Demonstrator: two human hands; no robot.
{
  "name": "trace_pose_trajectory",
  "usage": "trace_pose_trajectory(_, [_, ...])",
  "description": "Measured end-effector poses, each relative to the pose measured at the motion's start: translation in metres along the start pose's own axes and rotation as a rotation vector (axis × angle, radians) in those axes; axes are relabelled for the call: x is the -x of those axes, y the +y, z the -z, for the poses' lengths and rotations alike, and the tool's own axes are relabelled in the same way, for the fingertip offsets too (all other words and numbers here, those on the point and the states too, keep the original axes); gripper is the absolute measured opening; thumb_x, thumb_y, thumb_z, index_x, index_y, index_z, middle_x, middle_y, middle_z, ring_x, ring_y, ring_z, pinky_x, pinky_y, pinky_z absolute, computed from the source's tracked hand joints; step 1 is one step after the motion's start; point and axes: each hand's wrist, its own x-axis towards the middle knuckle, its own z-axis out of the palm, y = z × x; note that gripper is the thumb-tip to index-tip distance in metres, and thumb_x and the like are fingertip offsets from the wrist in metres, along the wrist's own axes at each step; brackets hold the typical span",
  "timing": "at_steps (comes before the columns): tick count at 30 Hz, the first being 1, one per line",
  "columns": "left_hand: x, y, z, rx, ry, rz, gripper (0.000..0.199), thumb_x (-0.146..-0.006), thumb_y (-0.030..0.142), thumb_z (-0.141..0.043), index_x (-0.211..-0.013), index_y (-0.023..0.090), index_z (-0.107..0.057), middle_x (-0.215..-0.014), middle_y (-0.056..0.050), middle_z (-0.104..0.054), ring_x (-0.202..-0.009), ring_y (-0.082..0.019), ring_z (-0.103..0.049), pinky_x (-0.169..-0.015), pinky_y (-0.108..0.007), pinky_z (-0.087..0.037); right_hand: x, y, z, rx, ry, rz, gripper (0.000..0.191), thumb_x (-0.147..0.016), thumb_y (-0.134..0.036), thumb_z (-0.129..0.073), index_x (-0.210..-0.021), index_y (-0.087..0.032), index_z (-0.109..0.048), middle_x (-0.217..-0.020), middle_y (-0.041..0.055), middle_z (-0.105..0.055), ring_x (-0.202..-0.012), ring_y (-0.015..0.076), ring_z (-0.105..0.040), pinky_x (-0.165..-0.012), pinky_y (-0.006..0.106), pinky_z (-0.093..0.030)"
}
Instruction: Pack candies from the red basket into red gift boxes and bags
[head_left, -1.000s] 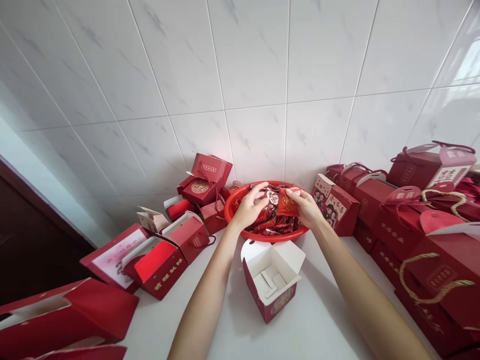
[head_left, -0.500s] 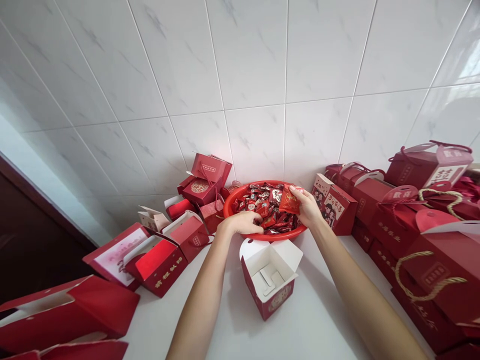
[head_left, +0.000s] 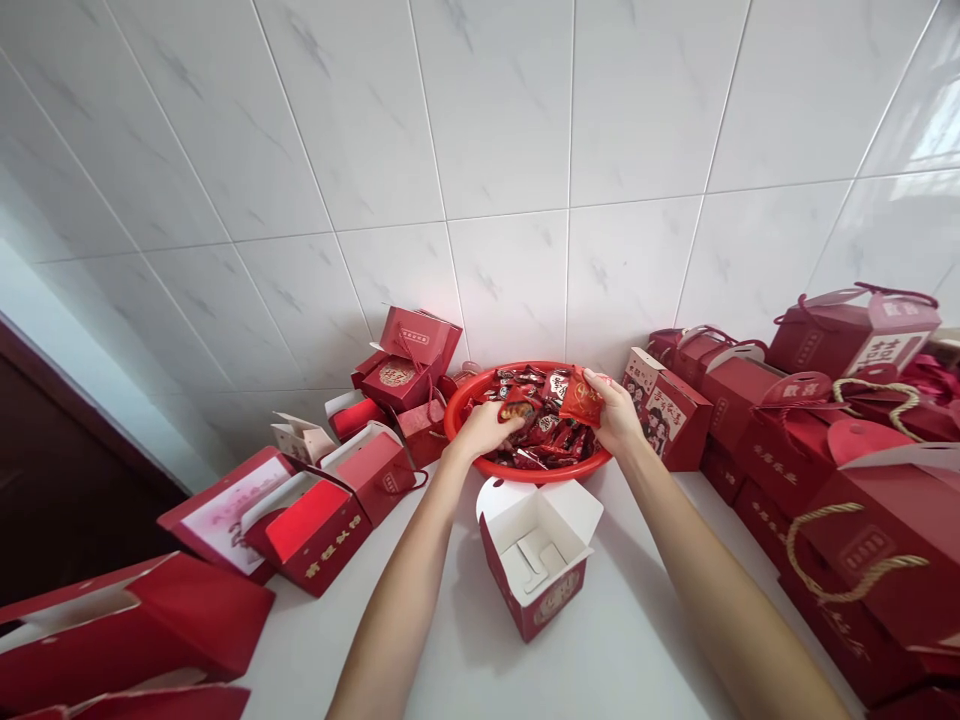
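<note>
A red plastic basin (head_left: 452, 412) full of small wrapped candies (head_left: 551, 440) stands against the wall. Over its left part, my left hand (head_left: 484, 428) is closed on a dark, shiny candy packet (head_left: 516, 410). At the right rim, my right hand (head_left: 616, 412) grips a bright red-orange packet (head_left: 582, 400) between thumb and fingers. An open red gift box (head_left: 536, 570) with a white inside sits just in front of the basin, between my forearms. I see nothing lying in it.
Several open red boxes (head_left: 307, 530) stand on the left of the white table (head_left: 600, 650). Closed gift boxes with rope handles (head_left: 862, 520) are stacked on the right. A printed box (head_left: 667, 410) stands beside the basin. Behind is a tiled wall (head_left: 510, 270).
My left hand has risen slightly out of the candies and now has a packet in its fingers. My right hand has stayed nearly in place, still with the red-orange packet.
</note>
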Motion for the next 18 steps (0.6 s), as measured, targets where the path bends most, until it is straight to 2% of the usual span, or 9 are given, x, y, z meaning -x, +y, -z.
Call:
trace_pose_trajectory(2, [0.001, 0.000, -0.002, -0.030, 0.192, 0.054, 0.031, -0.087, 0.027, -0.063, -0.117, 0.017, -0.065, -0.093, -0.009, -0.075, -0.073, -0.024, -0.072, -0.070, -0.033, -0.056, 0.000, 0.000, 0.000, -0.032, 0.013, -0.015, 0.037, -0.044, -0.033, -0.094, -0.067, -0.019, -0.069, -0.069, -0.0018, -0.073, -0.063, 0.0140, -0.067, -0.062, 0.024, -0.056])
trace_pose_trajectory(5, [0.005, 0.003, -0.003, -0.217, 0.461, 0.068, 0.046, -0.082, 0.028, -0.071, -0.126, 0.018, -0.059, -0.114, -0.014, -0.068, -0.103, -0.029, -0.069, -0.088, -0.038, -0.054, 0.001, -0.001, -0.001, -0.049, 0.019, -0.029, 0.035, -0.044, -0.031, -0.094, -0.066, -0.019, -0.069, -0.069, -0.0015, -0.073, -0.062, 0.0137, -0.066, -0.062, 0.024, -0.056])
trace_pose_trajectory(8, [0.011, 0.006, -0.005, -0.332, 0.582, 0.097, 0.062, -0.076, 0.026, -0.076, -0.133, 0.018, -0.055, -0.129, -0.019, -0.057, -0.107, -0.032, -0.066, -0.090, -0.041, -0.052, 0.002, -0.001, -0.001, -0.041, 0.021, -0.023, 0.032, -0.048, -0.031, -0.093, -0.067, -0.020, -0.069, -0.069, -0.0014, -0.074, -0.062, 0.0147, -0.067, -0.063, 0.026, -0.057])
trace_pose_trajectory(10, [0.015, 0.008, -0.006, -0.336, 0.615, 0.042, 0.049, -0.077, 0.020, -0.073, -0.124, 0.018, -0.061, -0.125, -0.017, -0.058, -0.101, -0.029, -0.068, -0.088, -0.038, -0.053, 0.002, -0.001, -0.001, -0.035, 0.020, -0.017, 0.031, -0.050, -0.031, -0.093, -0.066, -0.019, -0.069, -0.068, -0.0015, -0.073, -0.062, 0.0145, -0.067, -0.064, 0.026, -0.057])
trace_pose_trajectory(12, [0.017, 0.008, -0.007, -0.287, 0.534, -0.128, 0.024, -0.080, 0.019, -0.067, -0.103, 0.020, -0.069, -0.109, -0.010, -0.067, -0.092, -0.023, -0.069, -0.085, -0.034, -0.052, 0.001, 0.000, -0.001, -0.035, 0.023, -0.012, 0.031, -0.050, -0.031, -0.093, -0.066, -0.019, -0.068, -0.068, -0.0015, -0.073, -0.061, 0.0140, -0.066, -0.064, 0.026, -0.056])
trace_pose_trajectory(14, [0.019, 0.008, -0.007, -0.219, 0.302, -0.309, 0.010, -0.084, 0.026, -0.065, -0.088, 0.021, -0.073, -0.090, -0.004, -0.073, -0.083, -0.020, -0.068, -0.081, -0.030, -0.052, 0.001, 0.000, -0.001, -0.037, 0.029, -0.009, 0.032, -0.049, -0.030, -0.093, -0.066, -0.019, -0.068, -0.068, -0.0011, -0.073, -0.061, 0.0141, -0.066, -0.064, 0.026, -0.056])
trace_pose_trajectory(16, [0.018, 0.009, -0.006, -0.194, 0.063, -0.373, 0.022, -0.083, 0.040, -0.067, -0.090, 0.022, -0.076, -0.086, -0.002, -0.076, -0.079, -0.020, -0.069, -0.078, -0.029, -0.052, 0.000, 0.001, 0.000, -0.038, 0.023, -0.003, 0.032, -0.049, -0.031, -0.093, -0.067, -0.019, -0.069, -0.069, -0.0008, -0.073, -0.063, 0.0149, -0.067, -0.064, 0.027, -0.057])
trace_pose_trajectory(18, [0.016, 0.011, -0.004, -0.209, -0.099, -0.324, 0.039, -0.077, 0.050, -0.072, -0.104, 0.022, -0.077, -0.095, -0.004, -0.078, -0.086, -0.023, -0.071, -0.080, -0.031, -0.053, 0.000, 0.001, 0.000, -0.033, 0.010, 0.008, 0.032, -0.049, -0.032, -0.093, -0.067, -0.020, -0.068, -0.070, -0.0007, -0.074, -0.064, 0.0160, -0.067, -0.065, 0.028, -0.057])
